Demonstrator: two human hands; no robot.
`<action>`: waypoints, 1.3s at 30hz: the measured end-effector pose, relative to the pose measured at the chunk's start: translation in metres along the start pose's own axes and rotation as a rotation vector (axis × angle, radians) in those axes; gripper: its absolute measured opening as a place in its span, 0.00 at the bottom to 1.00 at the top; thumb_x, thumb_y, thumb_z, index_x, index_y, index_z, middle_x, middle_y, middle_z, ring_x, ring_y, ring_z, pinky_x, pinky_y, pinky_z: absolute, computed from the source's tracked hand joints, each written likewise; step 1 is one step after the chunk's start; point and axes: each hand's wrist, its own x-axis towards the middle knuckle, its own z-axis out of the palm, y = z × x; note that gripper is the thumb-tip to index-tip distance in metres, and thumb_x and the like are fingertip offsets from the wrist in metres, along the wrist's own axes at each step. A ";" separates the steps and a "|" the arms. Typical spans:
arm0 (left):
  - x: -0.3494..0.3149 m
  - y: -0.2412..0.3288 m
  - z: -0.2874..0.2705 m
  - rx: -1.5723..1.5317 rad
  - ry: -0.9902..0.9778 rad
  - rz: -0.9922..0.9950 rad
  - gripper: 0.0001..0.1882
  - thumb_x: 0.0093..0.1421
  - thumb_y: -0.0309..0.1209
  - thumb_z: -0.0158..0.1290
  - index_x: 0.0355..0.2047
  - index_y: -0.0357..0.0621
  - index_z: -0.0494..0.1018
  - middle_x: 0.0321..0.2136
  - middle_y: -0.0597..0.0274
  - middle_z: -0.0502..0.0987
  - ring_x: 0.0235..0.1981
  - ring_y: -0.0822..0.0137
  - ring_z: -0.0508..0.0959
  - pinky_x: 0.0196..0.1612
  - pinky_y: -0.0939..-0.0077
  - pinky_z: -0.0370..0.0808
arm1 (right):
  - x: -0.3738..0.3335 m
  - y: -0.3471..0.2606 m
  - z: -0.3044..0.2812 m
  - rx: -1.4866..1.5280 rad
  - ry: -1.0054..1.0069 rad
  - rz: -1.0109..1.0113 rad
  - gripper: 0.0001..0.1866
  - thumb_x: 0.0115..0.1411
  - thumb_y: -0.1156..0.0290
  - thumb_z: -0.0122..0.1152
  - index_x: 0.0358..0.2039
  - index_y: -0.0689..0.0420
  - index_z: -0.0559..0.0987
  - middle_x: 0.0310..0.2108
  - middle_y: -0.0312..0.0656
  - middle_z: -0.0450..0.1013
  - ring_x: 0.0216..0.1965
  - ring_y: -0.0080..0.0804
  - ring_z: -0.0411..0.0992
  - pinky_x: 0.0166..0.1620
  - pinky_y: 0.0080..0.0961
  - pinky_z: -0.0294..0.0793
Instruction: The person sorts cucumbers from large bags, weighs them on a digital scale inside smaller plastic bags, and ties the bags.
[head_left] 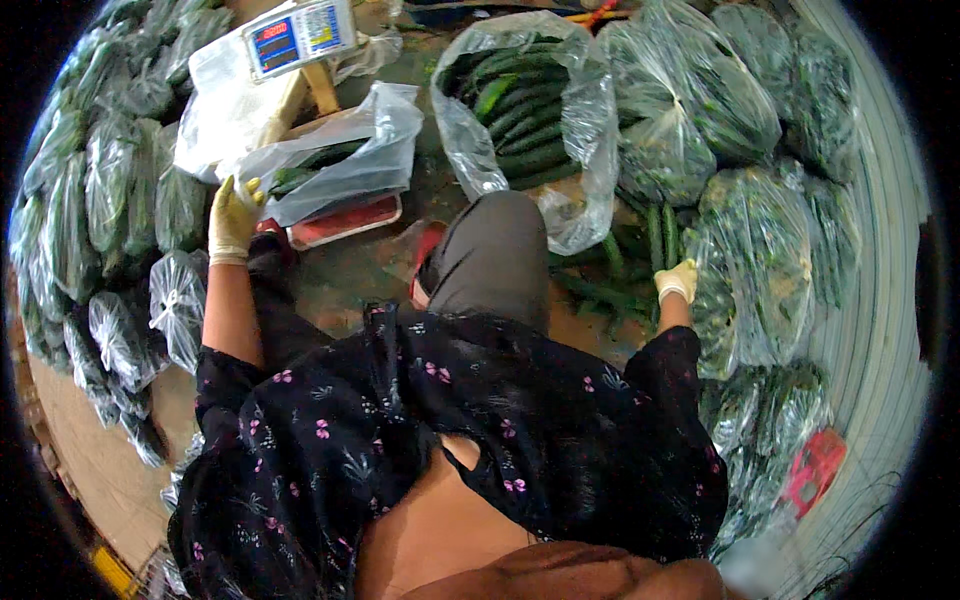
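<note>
My left hand [237, 220], in a pale yellow glove, pinches the near left edge of a clear plastic bag [385, 125]. Several dark green cucumbers [325, 160] lie inside that bag, which rests over a red tray [345, 222] beside a digital scale [300, 40]. Over on the right, my gloved right hand [677, 281] is closed at the near end of a cucumber [656, 238]. A second cucumber [671, 232] stands alongside it, and more loose cucumbers [600, 290] lie to the left of the hand. The fingertips are partly hidden.
Ahead of my knee [495, 260] stands a large open bag [460, 150] full of cucumbers. Tied full bags [755, 260] pile up along the right wall [880, 280]. Many filled bags [110, 180] line the left side. A red object [818, 470] lies at lower right.
</note>
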 end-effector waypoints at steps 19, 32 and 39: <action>-0.028 0.037 0.070 -0.207 0.255 -0.048 0.20 0.62 0.41 0.39 0.45 0.37 0.65 0.36 0.51 0.74 0.33 0.60 0.73 0.42 0.68 0.68 | -0.007 -0.310 0.115 1.607 -0.884 0.464 0.21 0.42 0.49 0.68 0.31 0.47 0.74 0.24 0.35 0.69 0.29 0.33 0.66 0.37 0.33 0.67; -0.021 0.041 0.073 -0.253 0.197 -0.036 0.19 0.60 0.39 0.45 0.46 0.37 0.64 0.35 0.52 0.74 0.32 0.61 0.72 0.40 0.70 0.69 | 0.012 -0.171 0.083 1.942 -1.038 0.002 0.15 0.56 0.62 0.52 0.36 0.63 0.72 0.29 0.46 0.72 0.27 0.38 0.72 0.31 0.33 0.75; -0.021 0.036 0.076 -0.283 0.261 -0.063 0.19 0.61 0.40 0.43 0.45 0.37 0.65 0.33 0.52 0.74 0.30 0.61 0.72 0.39 0.69 0.68 | -0.044 -0.087 0.032 2.326 -1.910 -0.036 0.36 0.58 0.60 0.50 0.59 0.67 0.50 0.44 0.52 0.68 0.33 0.38 0.72 0.28 0.26 0.71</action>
